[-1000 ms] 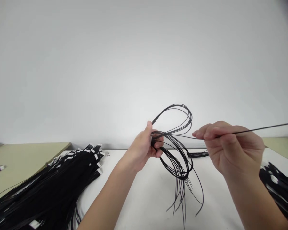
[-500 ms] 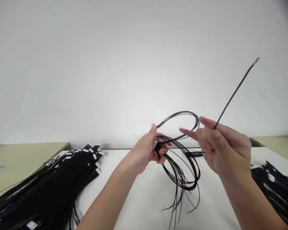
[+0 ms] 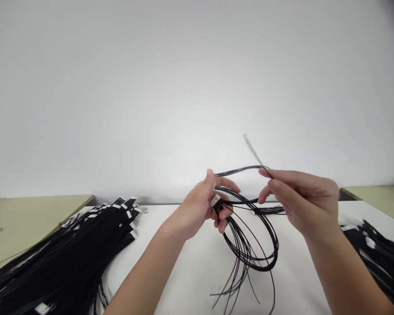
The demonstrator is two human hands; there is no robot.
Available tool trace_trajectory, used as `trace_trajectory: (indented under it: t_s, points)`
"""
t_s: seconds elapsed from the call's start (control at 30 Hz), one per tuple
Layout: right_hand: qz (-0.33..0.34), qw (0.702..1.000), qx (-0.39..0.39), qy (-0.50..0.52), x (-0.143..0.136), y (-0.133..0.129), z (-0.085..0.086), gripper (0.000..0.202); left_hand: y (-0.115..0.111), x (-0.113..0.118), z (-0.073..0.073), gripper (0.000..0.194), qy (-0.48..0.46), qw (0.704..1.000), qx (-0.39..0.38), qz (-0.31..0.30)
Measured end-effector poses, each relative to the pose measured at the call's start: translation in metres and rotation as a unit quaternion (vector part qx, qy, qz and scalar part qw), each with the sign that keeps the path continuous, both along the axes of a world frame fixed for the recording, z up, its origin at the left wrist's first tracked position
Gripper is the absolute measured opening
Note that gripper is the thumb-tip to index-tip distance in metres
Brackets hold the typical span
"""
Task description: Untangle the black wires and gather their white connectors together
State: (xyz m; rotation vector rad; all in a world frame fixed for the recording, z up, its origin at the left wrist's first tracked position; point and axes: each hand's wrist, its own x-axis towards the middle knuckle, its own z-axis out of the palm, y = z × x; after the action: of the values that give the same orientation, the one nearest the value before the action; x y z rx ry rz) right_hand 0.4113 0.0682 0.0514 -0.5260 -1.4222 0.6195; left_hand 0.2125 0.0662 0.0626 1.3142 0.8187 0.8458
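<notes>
My left hand (image 3: 200, 205) is closed around a looped bundle of thin black wires (image 3: 273, 245), which hangs in coils over the table. At its palm side shows a white connector (image 3: 216, 200), with the wires running out of it. Loose wire ends dangle below the coils. To the right, my right hand (image 3: 302, 199) pinches a single black wire (image 3: 256, 156) between thumb and forefinger. That wire's free end sticks up to the left and is blurred. The fingers of my right hand are beside the upper loop of the bundle.
A large pile of black wires with white connectors (image 3: 85, 249) lies at the left. Another such pile (image 3: 377, 249) is at the right, and a small wire bundle (image 3: 269, 211) lies behind my hands. The white table (image 3: 184, 271) meets a pale wall (image 3: 170, 109).
My right hand has turned, and its wire's free end has swung from upper right to upper left. The upper loop is flatter. My left hand stays nearly in place, its connector now more visible.
</notes>
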Motion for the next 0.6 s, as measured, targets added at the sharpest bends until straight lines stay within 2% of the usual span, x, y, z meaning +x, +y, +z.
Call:
trace_trajectory:
  t_s: [0.13,0.33,0.6]
  points:
    - [-0.018,0.995,0.030,-0.090,0.0047,-0.0018,-0.0017,0.027,0.0012,-0.0017,-0.0004,0.070,0.007,1.000,0.011,-0.014]
    - [-0.138,0.970,0.087,-0.180,0.0030,-0.0044,-0.0005,0.024,0.0013,-0.0028,0.0015,0.071,0.011,0.999,0.014,-0.027]
    - [-0.149,0.963,0.101,-0.199,0.0003,-0.0064,0.0003,0.020,-0.0011,-0.0035,0.0046,0.070,0.011,0.999,0.010,-0.032]
